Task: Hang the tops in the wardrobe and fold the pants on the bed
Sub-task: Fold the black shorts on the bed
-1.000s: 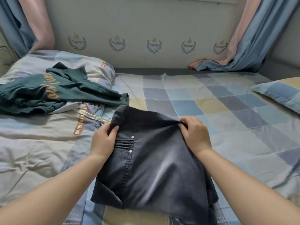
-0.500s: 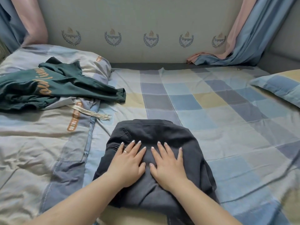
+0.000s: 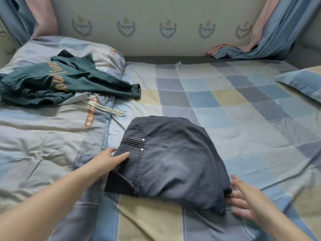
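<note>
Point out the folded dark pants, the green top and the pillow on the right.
folded dark pants (image 3: 173,164), head view, middle of top layer.
green top (image 3: 57,80), head view, by its orange lettering.
pillow (image 3: 302,82), head view, its checked cover.

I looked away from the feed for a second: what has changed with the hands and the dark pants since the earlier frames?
Both hands left the top of the folded dark pants. The left hand went to the left edge, thumb on top; the right hand went to the right edge, fingers straight against it. The pants remain folded on the bed; the green garment stays put.
</note>
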Demonstrator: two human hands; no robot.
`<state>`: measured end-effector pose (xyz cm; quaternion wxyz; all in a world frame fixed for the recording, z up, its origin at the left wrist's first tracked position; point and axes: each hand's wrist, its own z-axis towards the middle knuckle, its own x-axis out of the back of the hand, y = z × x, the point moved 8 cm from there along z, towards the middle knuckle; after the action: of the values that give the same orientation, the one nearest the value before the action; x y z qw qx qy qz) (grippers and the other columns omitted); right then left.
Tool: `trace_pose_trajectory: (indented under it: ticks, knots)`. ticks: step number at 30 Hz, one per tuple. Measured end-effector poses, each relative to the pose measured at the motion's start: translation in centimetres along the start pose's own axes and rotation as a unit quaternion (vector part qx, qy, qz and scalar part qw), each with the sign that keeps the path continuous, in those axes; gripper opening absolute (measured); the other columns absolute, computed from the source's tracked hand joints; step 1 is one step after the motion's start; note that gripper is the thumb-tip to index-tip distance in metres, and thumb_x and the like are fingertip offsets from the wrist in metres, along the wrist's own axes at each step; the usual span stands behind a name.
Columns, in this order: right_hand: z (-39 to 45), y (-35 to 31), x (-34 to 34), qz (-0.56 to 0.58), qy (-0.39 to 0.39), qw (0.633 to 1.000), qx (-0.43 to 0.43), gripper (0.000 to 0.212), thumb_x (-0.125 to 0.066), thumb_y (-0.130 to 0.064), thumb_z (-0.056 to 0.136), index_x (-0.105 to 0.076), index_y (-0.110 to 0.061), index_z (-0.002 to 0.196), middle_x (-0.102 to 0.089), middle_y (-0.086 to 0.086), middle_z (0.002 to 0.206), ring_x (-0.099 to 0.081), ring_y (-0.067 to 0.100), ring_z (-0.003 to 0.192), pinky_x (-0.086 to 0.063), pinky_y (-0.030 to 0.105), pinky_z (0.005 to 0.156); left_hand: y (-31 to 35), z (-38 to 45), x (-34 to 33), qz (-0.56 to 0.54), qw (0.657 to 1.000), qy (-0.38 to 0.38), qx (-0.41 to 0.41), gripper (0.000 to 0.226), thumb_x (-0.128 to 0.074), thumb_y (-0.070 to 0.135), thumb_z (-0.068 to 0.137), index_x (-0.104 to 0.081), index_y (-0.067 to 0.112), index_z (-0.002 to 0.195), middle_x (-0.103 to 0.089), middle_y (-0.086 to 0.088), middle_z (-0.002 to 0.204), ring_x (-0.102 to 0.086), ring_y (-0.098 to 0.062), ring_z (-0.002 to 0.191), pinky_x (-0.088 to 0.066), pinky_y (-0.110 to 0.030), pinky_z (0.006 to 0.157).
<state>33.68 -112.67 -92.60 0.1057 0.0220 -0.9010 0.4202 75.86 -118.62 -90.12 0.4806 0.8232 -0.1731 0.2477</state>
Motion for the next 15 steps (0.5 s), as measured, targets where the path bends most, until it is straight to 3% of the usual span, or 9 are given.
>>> trace_pose_trajectory:
  ticks: [1, 3, 6, 9, 11, 13, 15]
  knots:
    - [-0.9, 1.1, -1.3, 0.022, -0.042, 0.998, -0.029, 0.040, -0.056, -0.052, 0.084, -0.061, -0.020, 0.107, -0.073, 0.005, 0.093, -0.069, 0.022, 0.084, -0.051, 0.032, 0.064, -0.9, -0.7, -0.5, -0.019, 0.998, -0.043, 0.031, 0.054, -0.066, 0.061, 0.076, -0.063, 0.026, 0.118, -0.072, 0.014, 0.095, -0.066, -0.008, 0.087, -0.050, -0.024, 0.071]
    - [-1.6, 2.0, -4.1, 0.102, -0.090, 0.990, -0.035, 0.036, -0.065, -0.045, 0.080, -0.058, -0.026, 0.110, -0.071, -0.001, 0.105, -0.068, 0.024, 0.094, -0.055, 0.037, 0.069, -1.8, -1.9, -1.4, -0.045, 0.992, -0.098, 0.059, 0.046, -0.065, 0.065, 0.074, -0.065, 0.033, 0.108, -0.073, 0.012, 0.097, -0.066, -0.011, 0.094, -0.054, -0.031, 0.080]
    - [-0.9, 1.0, -7.1, 0.220, -0.057, 0.974, 0.006, 0.038, -0.075, -0.021, 0.077, -0.056, -0.018, 0.109, -0.067, 0.001, 0.110, -0.066, 0.025, 0.096, -0.058, 0.041, 0.067, -1.0, -2.9, -2.8, -0.112, 0.982, -0.138, 0.061, 0.043, -0.071, 0.052, 0.078, -0.063, 0.029, 0.114, -0.073, 0.003, 0.105, -0.067, -0.019, 0.100, -0.053, -0.040, 0.092]
    - [-0.6, -0.6, -6.9, 0.240, 0.021, 0.970, 0.043, 0.038, -0.075, -0.009, 0.077, -0.057, -0.009, 0.111, -0.066, 0.009, 0.112, -0.065, 0.023, 0.095, -0.057, 0.035, 0.062, 0.5, -4.3, -3.1, -0.189, 0.974, -0.126, 0.023, 0.043, -0.075, 0.025, 0.081, -0.062, 0.016, 0.121, -0.072, -0.005, 0.108, -0.068, -0.024, 0.101, -0.051, -0.043, 0.096]
    - [-1.2, -0.8, -5.0, 0.254, 0.029, 0.965, 0.057, 0.042, -0.075, -0.008, 0.077, -0.058, -0.010, 0.116, -0.067, 0.009, 0.113, -0.066, 0.023, 0.097, -0.056, 0.031, 0.062, 0.6, -5.9, -3.1, -0.200, 0.973, -0.117, 0.004, 0.039, -0.075, 0.019, 0.081, -0.063, 0.014, 0.119, -0.073, -0.004, 0.106, -0.069, -0.022, 0.099, -0.051, -0.041, 0.096]
    - [-3.0, 0.5, -2.2, 0.231, 0.022, 0.970, 0.065, 0.043, -0.076, -0.008, 0.075, -0.060, -0.012, 0.115, -0.070, 0.006, 0.108, -0.069, 0.021, 0.092, -0.056, 0.029, 0.059, -0.7, -8.3, -4.0, -0.181, 0.970, -0.165, 0.011, 0.039, -0.075, 0.017, 0.080, -0.063, 0.014, 0.118, -0.073, -0.002, 0.105, -0.069, -0.020, 0.098, -0.052, -0.040, 0.094]
    - [-5.0, 4.0, -0.5, 0.186, -0.018, 0.982, 0.035, 0.049, -0.078, -0.008, 0.068, -0.062, -0.009, 0.115, -0.073, 0.008, 0.102, -0.071, 0.022, 0.087, -0.057, 0.033, 0.062, -3.3, -11.5, -6.1, -0.138, 0.952, -0.268, 0.049, 0.045, -0.079, 0.018, 0.077, -0.062, 0.016, 0.119, -0.073, -0.001, 0.107, -0.069, -0.019, 0.101, -0.055, -0.039, 0.089]
